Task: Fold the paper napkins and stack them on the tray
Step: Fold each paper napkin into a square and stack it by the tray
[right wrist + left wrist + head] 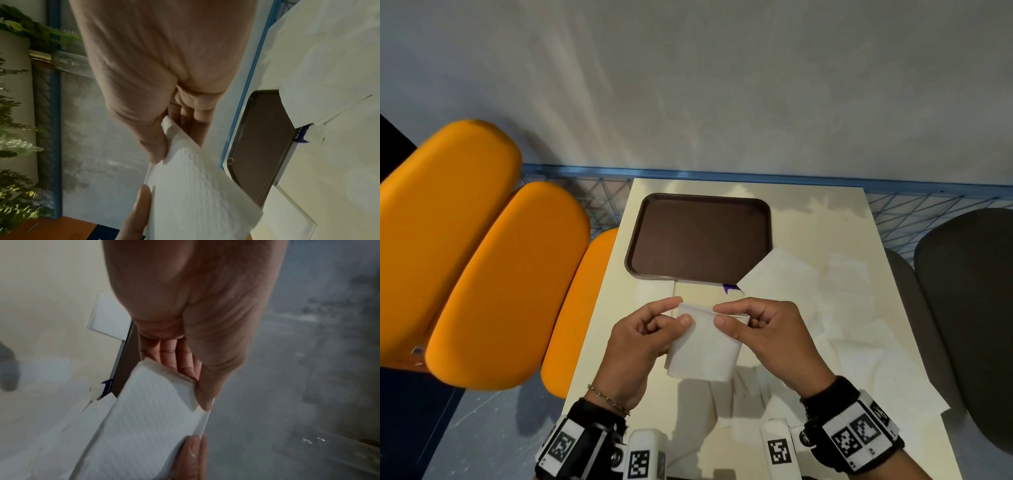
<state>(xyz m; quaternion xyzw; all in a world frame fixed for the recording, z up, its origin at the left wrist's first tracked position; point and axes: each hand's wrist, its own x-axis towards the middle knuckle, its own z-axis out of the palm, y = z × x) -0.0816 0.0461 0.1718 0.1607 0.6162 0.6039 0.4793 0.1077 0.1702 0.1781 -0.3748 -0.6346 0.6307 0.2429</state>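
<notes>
Left hand: my left hand (643, 337) pinches the far left corner of the folded napkin (703, 346) between thumb and forefinger.
Right hand: my right hand (763, 334) pinches the far right corner the same way, other fingers curled.
Napkin: held up between both hands, hanging toward me at 6 o'clock, above the table (808, 219).
Tray: the brown tray (698, 236) sits bare at 12 o'clock.
Loose napkins: unfolded napkins (835, 329) spread at 3 o'clock, one corner overlapping the tray.
Chairs: orange seats (482, 267) at 9 o'clock.
</notes>
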